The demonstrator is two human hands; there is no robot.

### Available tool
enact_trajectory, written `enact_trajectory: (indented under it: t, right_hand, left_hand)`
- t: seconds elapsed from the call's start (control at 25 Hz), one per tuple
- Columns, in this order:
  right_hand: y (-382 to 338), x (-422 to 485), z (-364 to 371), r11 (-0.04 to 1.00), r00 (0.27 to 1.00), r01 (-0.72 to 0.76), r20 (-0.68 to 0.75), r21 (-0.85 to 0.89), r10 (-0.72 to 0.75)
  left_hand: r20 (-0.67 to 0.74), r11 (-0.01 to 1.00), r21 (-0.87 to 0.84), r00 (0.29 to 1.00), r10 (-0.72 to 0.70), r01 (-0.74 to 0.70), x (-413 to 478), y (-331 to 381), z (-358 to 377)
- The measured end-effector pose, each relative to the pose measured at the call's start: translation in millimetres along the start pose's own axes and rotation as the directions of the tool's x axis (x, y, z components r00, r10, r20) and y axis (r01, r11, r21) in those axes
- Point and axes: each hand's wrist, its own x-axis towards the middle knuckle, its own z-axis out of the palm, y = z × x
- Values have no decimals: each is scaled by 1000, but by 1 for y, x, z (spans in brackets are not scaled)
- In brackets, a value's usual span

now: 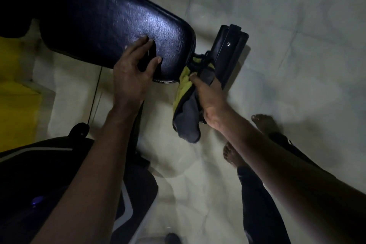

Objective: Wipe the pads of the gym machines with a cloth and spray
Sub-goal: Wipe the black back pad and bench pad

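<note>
A long black padded bench pad runs from the upper left toward the middle. My left hand rests on its near end with fingers spread and straight. My right hand grips a grey and yellow-green cloth just off the pad's end, where the cloth bunches against the black frame post. The cloth's loose end hangs down toward the floor. No spray bottle shows in view.
The bench's black foot bar lies on the pale tiled floor right of the pad. My bare feet stand at the right. A dark machine part fills the lower left, a yellow surface the left edge.
</note>
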Motion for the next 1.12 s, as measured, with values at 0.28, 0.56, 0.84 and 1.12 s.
enact_trajectory:
  t: [0.28,0.56,0.84,1.12]
  right_hand:
    - [-5,-2,-4,987,997,26,73,-157,-15]
    - [-93,-45,-32,755,972,229,107,-615,-208]
    - [-233,-142,33,477,930,363,283,-800,-234]
    - [-334,-246,130,232,786,612,549,-756,-283]
  left_hand:
    - [2,998,-49,1000,-31,31,3,-3,2]
    - [44,949,-187,967,-251,255,-11,57,-36]
    - [-13,884,-300,925,-379,358,-3,143,-153]
    - [-181,930,-196,920,-347,312,17,231,-297]
